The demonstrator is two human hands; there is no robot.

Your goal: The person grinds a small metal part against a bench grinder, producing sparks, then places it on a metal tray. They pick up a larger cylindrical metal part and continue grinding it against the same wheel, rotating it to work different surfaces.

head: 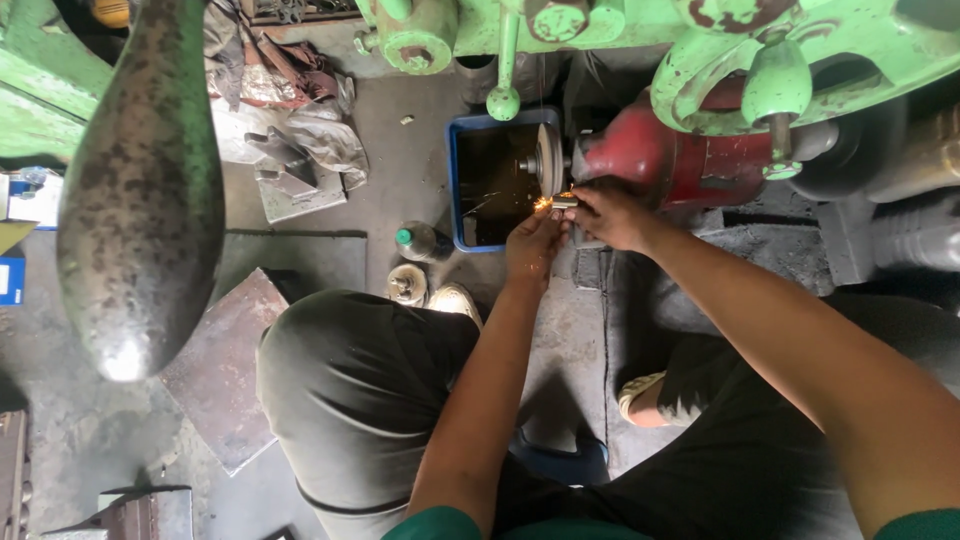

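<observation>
Head view: left hand [533, 243] and right hand [608, 215] both pinch a small metal piece [565, 202] against the grinding wheel [548, 160], sparks flying. Light, steady pressure with fingertips clear of the wheel seems wise.

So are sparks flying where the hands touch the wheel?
Yes, bright sparks fly where both hands press a small metal piece against the grinding wheel.

Short green sleeves are seen at the lower edge of the frame, one at bottom centre, one at bottom right; both forearms are left bare. Dark grey-black trousers are worn (a thin dark seam line is noted across the thigh at lower centre). A pale sandal is worn on the foot right of centre.
</observation>
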